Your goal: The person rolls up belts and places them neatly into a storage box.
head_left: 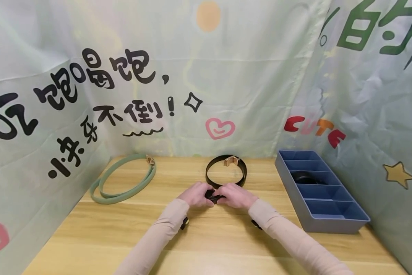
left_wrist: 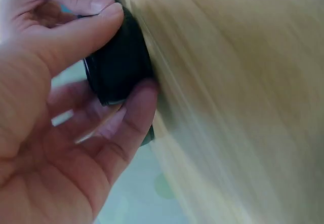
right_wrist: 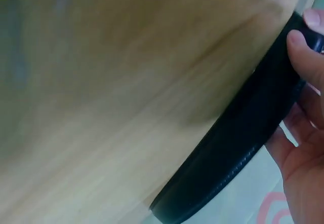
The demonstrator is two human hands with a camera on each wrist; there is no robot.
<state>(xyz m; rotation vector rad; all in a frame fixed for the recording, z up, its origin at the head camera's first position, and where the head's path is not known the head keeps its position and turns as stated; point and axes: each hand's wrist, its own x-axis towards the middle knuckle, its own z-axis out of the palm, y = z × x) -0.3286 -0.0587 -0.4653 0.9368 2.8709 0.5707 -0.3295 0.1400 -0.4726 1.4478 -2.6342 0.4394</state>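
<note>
A black belt [head_left: 242, 176] stands on edge in a loop on the table, its copper-coloured buckle [head_left: 231, 161] at the far side. Just in front of the loop, both hands hold a tightly rolled black section [head_left: 211, 195] low over the wood. My left hand [head_left: 197, 194] pinches this roll [left_wrist: 119, 57] from the left, thumb on one side and fingertips on the other. From the right, my right hand [head_left: 236, 195] grips it with thumb and fingers. The black strap [right_wrist: 228, 133], stitched along its edge, stretches away from the right fingers in the right wrist view.
A green belt [head_left: 118, 196] with a buckle lies in loose loops at the left. To the right stands a blue-grey divided box [head_left: 330, 225]; a coiled black thing [head_left: 304, 177] sits in one compartment. Printed cloth walls [head_left: 247, 84] close in the table's back and sides.
</note>
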